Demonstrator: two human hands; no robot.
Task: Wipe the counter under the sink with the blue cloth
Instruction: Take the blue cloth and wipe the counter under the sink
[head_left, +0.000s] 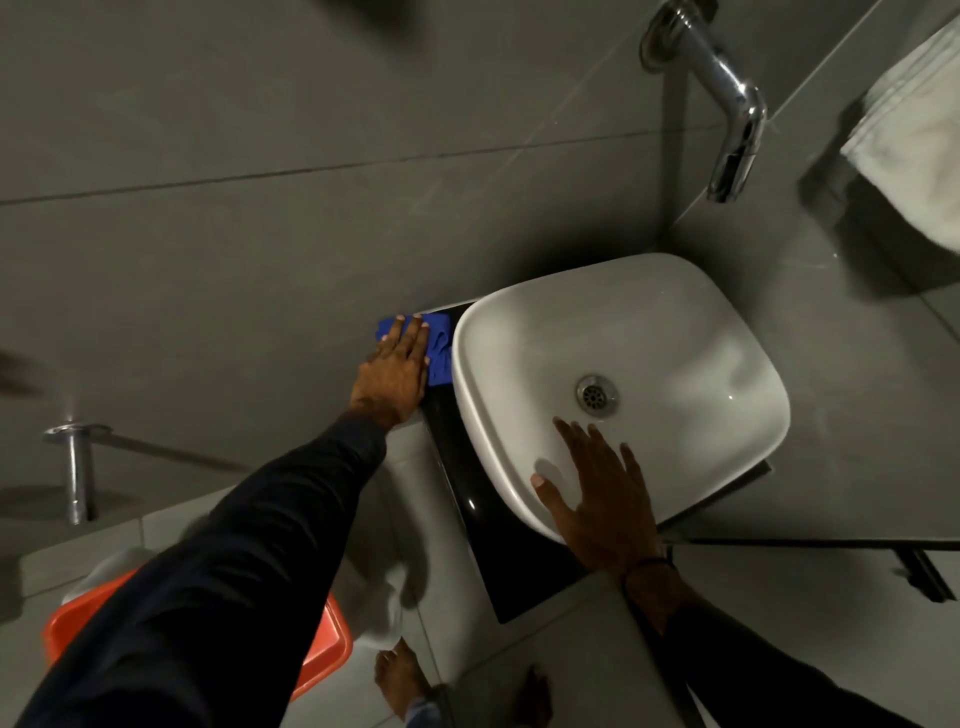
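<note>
The blue cloth (439, 349) lies flat on the far left corner of the black counter (511, 553), against the grey wall. My left hand (394, 373) presses down on the cloth with its fingers spread. The white basin (670, 353) sits on the counter to the right of the cloth. My right hand (597, 493) rests flat on the basin's near rim, fingers apart, holding nothing. The basin hides most of the counter; only its left strip and near corner show.
A chrome tap (727, 104) juts from the wall above the basin. A white towel (914, 140) hangs at the upper right. An orange tub (322, 649) stands on the floor at lower left, beside a chrome wall fitting (78, 467). Bare feet show below.
</note>
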